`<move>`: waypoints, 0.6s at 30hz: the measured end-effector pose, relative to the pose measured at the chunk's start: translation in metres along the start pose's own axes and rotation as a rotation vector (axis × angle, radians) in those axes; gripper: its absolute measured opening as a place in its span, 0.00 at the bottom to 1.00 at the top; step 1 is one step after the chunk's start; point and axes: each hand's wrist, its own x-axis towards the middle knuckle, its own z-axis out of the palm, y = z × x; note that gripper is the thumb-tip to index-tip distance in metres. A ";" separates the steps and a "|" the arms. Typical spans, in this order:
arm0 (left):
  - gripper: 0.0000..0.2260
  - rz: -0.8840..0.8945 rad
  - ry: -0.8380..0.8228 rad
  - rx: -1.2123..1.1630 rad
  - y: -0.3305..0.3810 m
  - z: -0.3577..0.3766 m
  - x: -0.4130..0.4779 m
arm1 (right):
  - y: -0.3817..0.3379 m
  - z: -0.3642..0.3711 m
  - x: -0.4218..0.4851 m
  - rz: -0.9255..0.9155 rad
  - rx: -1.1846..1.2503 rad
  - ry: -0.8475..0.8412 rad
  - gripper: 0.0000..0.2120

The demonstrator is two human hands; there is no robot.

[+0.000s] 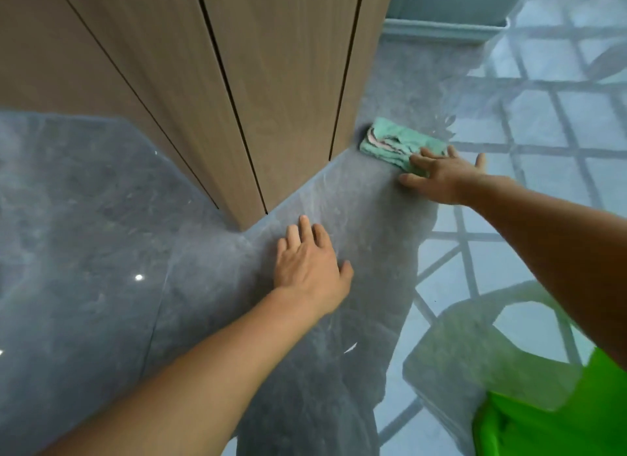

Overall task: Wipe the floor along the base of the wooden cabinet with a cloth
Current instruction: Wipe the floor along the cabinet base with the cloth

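A folded green cloth [397, 143] lies on the glossy grey floor [339, 201] right against the base of the wooden cabinet [271, 82], near its far right corner. My right hand [441, 174] presses flat on the cloth's near end, fingers spread over it. Flat on the bare floor rests my left hand [308, 262], fingers apart, just in front of the cabinet's near corner and holding nothing.
A pale skirting board [441, 31] runs along the wall beyond the cabinet. Window-grid reflections cover the floor to the right. A bright green garment [549, 418] fills the bottom right corner. A small white scrap [351, 347] lies on the floor near my left forearm.
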 end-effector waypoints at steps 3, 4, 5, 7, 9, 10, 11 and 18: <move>0.34 0.097 0.025 0.077 -0.025 0.003 -0.006 | -0.049 0.011 -0.024 -0.064 0.217 0.036 0.35; 0.33 0.127 0.032 0.089 -0.039 0.005 -0.012 | -0.072 0.018 -0.040 -0.136 0.222 0.067 0.34; 0.32 0.138 0.041 0.094 -0.054 0.008 -0.021 | -0.094 0.027 -0.059 -0.226 0.213 0.110 0.33; 0.32 0.102 0.057 0.097 -0.081 0.015 -0.045 | -0.132 0.047 -0.099 -0.449 0.176 0.178 0.32; 0.33 0.084 0.034 0.127 -0.100 0.022 -0.068 | -0.149 0.060 -0.123 -0.599 0.056 0.208 0.33; 0.34 0.089 0.002 0.147 -0.105 0.026 -0.076 | -0.147 0.060 -0.121 -0.625 -0.004 0.244 0.32; 0.34 0.089 -0.028 0.153 -0.108 0.029 -0.080 | -0.139 0.055 -0.111 -0.600 -0.047 0.292 0.31; 0.35 0.066 -0.042 0.110 -0.106 0.030 -0.077 | -0.063 0.013 -0.028 0.174 0.335 0.101 0.29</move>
